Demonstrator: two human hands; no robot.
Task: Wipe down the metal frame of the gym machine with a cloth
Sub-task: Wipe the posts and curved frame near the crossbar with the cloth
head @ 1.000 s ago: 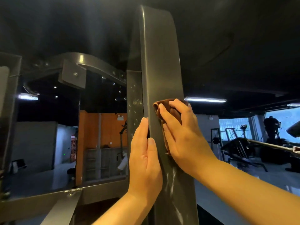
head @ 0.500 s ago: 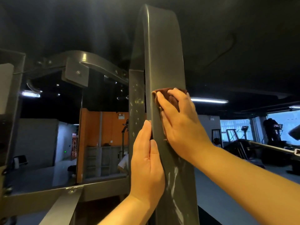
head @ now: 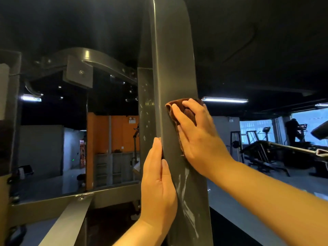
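The grey post (head: 170,68) runs from 12 to 6 o'clock through the middle of the view, with smeared streaks on its face low down, near 6. The brown cloth (head: 173,110) lies bunched on the post's front face just right of centre. The right hand (head: 200,137) presses it flat against the metal, fingers nearly straight and spread, pointing toward 11 o'clock; cloth shows between and above them. The left hand (head: 158,181) rests at 6 o'clock on the post's left edge, fingers straight and together, pointing to 12, holding nothing. The two hands are near each other but apart. A curved frame arm (head: 99,59) joins the post from 10 o'clock. A ceiling light (head: 224,99) glows at 2, and other gym machines (head: 266,153) stand at 3 o'clock, well behind.
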